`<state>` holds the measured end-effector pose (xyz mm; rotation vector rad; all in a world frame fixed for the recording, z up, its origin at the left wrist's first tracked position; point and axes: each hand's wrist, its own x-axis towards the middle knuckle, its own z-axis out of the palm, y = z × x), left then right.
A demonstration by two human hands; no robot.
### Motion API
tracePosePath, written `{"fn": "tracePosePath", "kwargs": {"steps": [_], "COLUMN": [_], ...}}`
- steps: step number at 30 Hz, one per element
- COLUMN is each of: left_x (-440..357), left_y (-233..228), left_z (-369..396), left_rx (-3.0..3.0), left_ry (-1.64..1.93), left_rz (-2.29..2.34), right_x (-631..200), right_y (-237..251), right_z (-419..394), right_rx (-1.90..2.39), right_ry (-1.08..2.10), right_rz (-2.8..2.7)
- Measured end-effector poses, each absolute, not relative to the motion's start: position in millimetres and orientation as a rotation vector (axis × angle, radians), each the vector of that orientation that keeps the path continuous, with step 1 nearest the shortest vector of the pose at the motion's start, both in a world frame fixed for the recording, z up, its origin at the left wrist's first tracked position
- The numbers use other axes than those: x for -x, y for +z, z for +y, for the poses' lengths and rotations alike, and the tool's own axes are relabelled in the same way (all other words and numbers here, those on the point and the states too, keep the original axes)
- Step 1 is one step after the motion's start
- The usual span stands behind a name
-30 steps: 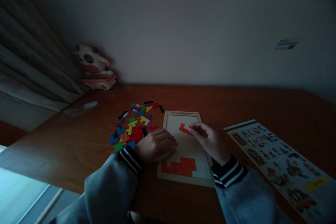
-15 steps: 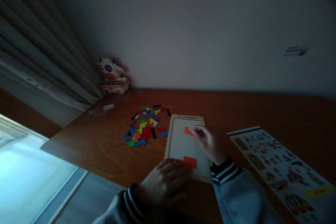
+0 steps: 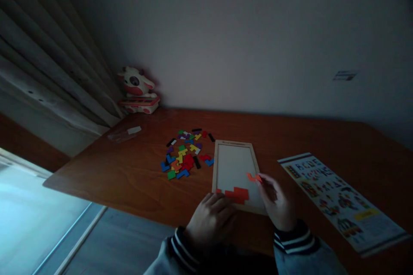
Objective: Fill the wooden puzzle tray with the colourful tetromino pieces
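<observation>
In the head view, my right hand (image 3: 276, 200) pinches an orange, stepped puzzle piece (image 3: 254, 177) between thumb and fingers over the right side of a wooden puzzle board (image 3: 235, 159) with a pale frame. Red puzzle pieces (image 3: 240, 194) lie together along the board's near end. My left hand (image 3: 213, 217) rests at the near left corner of the board, beside those red pieces, its fingers loosely bent and grasping nothing visible. Its fingertips partly cover that corner.
Loose coloured puzzle pieces (image 3: 183, 163) are scattered left of the board. A printed pattern sheet (image 3: 335, 202) lies at the right. At the back left are a cow-shaped toy (image 3: 138, 90) and a clear plastic bag (image 3: 124, 135). The table's left edge (image 3: 106, 205) borders the floor.
My right hand has lifted the orange piece and brought it nearer and to the right. My left hand has drawn back from the red pieces, which show more. The camera view has shifted slightly.
</observation>
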<state>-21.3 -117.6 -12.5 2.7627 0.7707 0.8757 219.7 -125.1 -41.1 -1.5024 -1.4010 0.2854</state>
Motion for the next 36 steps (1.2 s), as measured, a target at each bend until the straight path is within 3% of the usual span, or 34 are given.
{"fn": "tracePosePath", "kwargs": {"steps": [5,13,17,26,36], "left_x": [21,22,24,24,22], "left_y": [-11,-15,-14,-14,-11], "left_z": [-115,-112,-111,-118,-118], "left_rx": [-2.765,-2.792,-2.798,-2.756,-2.683], "left_ry": [0.863,0.808,0.808,0.885,0.876], "left_rz": [0.719,0.64,0.604,0.754,0.768], "right_x": [-217,-202,-199,-180,-175], "right_y": [-50,-44,-35,-15,-13], "right_z": [-146,-149,-147,-89,-67], "right_rx": [1.505,1.522,1.419,1.422,1.254], "right_ry": [-0.021,-0.079,0.081,0.811,0.825], "right_rz": [-1.43,-1.417,-1.445,-1.522,-1.85]}}
